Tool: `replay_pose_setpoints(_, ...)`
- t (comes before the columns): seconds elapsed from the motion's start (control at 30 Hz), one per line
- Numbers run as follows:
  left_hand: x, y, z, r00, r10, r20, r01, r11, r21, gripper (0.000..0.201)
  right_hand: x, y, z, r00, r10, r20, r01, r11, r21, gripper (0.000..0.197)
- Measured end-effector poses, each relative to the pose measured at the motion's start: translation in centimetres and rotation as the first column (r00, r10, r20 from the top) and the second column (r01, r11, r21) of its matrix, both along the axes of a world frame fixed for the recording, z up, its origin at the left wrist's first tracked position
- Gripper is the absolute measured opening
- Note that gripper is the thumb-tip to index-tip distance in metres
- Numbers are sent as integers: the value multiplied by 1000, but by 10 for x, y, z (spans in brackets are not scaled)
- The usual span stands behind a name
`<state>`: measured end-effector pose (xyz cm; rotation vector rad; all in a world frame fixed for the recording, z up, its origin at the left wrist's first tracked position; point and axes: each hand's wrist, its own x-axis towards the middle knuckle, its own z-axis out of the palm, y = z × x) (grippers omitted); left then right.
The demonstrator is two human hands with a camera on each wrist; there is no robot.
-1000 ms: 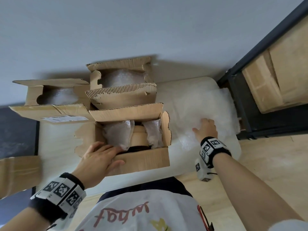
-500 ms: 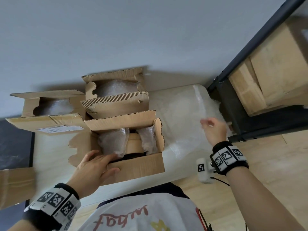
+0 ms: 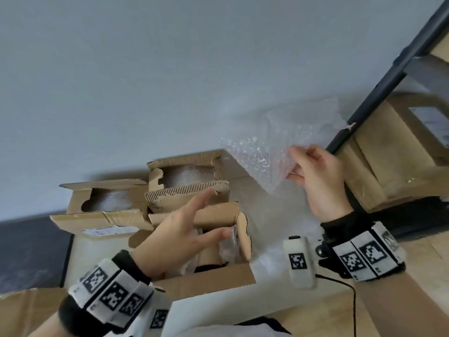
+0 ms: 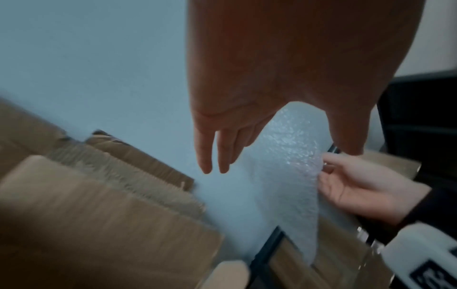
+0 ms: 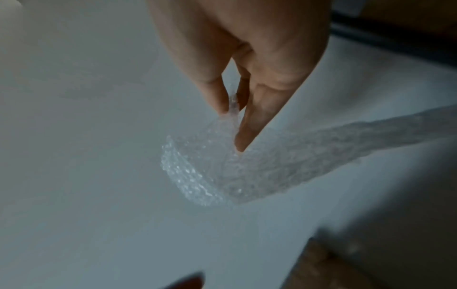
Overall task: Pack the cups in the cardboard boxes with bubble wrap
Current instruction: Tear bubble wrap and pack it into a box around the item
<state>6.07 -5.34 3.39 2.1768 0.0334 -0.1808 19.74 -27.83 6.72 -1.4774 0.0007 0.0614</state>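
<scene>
My right hand (image 3: 313, 181) pinches a clear sheet of bubble wrap (image 3: 272, 154) and holds it up in the air, right of the boxes; the right wrist view shows the sheet (image 5: 210, 166) caught between thumb and fingers. My left hand (image 3: 184, 229) hovers with spread fingers above the near cardboard box (image 3: 218, 278), reaching toward the sheet and holding nothing. A tan cup (image 3: 209, 254) stands in that box with bubble wrap beside it. Two more open boxes (image 3: 187, 188) (image 3: 102, 205) behind hold bubble wrap.
The boxes sit on a white table (image 3: 267, 215) against a grey wall. A black-framed shelf (image 3: 364, 122) with cardboard boxes (image 3: 398, 152) stands to the right. More bubble wrap (image 3: 274, 259) lies on the table by my right wrist. Wooden floor lies below.
My right hand lifted a bubble wrap sheet off the pile and raised it. My left hand left the near box's front edge and rose toward the sheet.
</scene>
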Motion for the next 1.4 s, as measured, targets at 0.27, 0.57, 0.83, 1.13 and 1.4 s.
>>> replay_pose_setpoints(0.27, 38, -22, 35, 969, 163, 186, -131, 976, -174, 81, -14, 59, 29, 967, 250, -44, -239, 956, 173, 15)
replay_pose_setpoints(0.57, 16, 11, 55, 846, 426, 322, -294, 875, -384, 22, -13, 69, 24, 936, 340, 87, -328, 936, -127, 26)
replay_pose_setpoints(0.83, -7, 45, 80, 911, 372, 180, -173, 739, -652, 25, 5, 54, -1, 826, 528, -197, -532, 846, 33, 69)
replay_pose_setpoints(1.13, -20, 79, 63, 804, 547, 232, -390, 780, -488, 73, -5, 46, -7, 802, 582, 135, -581, 812, -49, 56)
replay_pose_setpoints(1.4, -27, 88, 49, 845, 417, 335, -408, 907, -100, 26, -8, 46, 1, 786, 589, 189, -453, 756, -472, 21)
